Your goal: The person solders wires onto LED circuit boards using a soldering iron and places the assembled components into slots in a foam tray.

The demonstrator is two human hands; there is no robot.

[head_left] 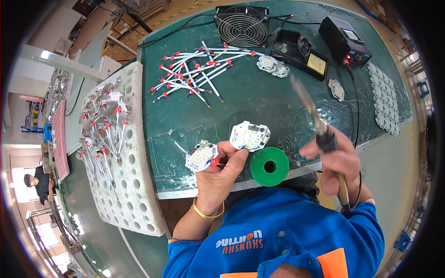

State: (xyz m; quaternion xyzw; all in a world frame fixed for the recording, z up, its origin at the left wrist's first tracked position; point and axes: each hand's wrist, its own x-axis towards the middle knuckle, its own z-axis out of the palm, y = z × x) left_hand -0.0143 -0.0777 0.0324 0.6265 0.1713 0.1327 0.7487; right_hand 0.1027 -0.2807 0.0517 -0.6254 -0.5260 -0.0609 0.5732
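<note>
My left hand point(217, 182) is closed near the table's front edge. Pinched between its thumb and fingers is a white LED circuit board point(251, 135), and a second LED board point(201, 156) beside a red ring also sits at this hand, on its left. Whether the two boards are joined by a wire is hidden by the fingers. A soldering iron point(327, 141) is gripped in my right hand point(340, 162), its blurred tip pointing up and left over the table. Between the hands lies a green spool point(278, 173), probably of solder wire.
White wires with red rings point(192, 76) lie loose behind. Farther back are a fan point(242, 27), an iron stand with yellow sponge point(316, 64) and a soldering station point(345, 41). LED boards point(273, 66) lie nearby; a perforated white foam block point(134, 185) holds wired pieces at left.
</note>
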